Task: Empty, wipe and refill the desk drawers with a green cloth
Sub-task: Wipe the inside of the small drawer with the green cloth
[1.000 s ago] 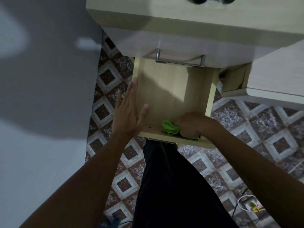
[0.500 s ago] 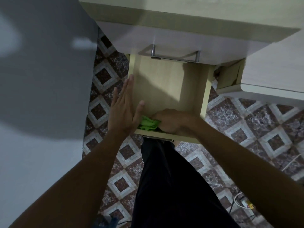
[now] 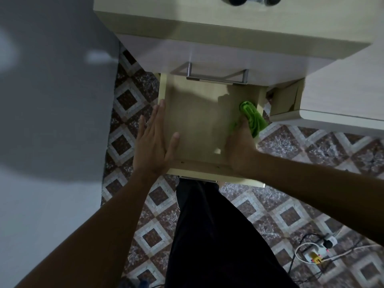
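The step in hand looks like wiping the inside of the open drawer (image 3: 199, 121), which sits in the middle of the frame and holds nothing but the cloth. The right hand (image 3: 241, 146), right of centre, grips the green cloth (image 3: 252, 116) bunched against the drawer's right wall; its fingers are mostly hidden under the cloth and behind the back of the hand, so how they close round it cannot be told exactly. The left hand (image 3: 154, 140) lies flat on the drawer's left wall, fingers straight and close together, thumb spread inward over the drawer floor, steadying it.

To do this well, I judge the cloth should be pressed into the join between wall and floor and run along its full length, then into the far corners under the upper drawer's handle (image 3: 217, 76), where dust is likely to collect. The bracing hand should keep the drawer from sliding on its runners.

The drawer floor is pale, smooth wood, dimly lit. Below it is a patterned tile floor (image 3: 128, 100); a power strip with cables (image 3: 313, 254) lies at the lower right, and a grey surface fills the left of the frame.
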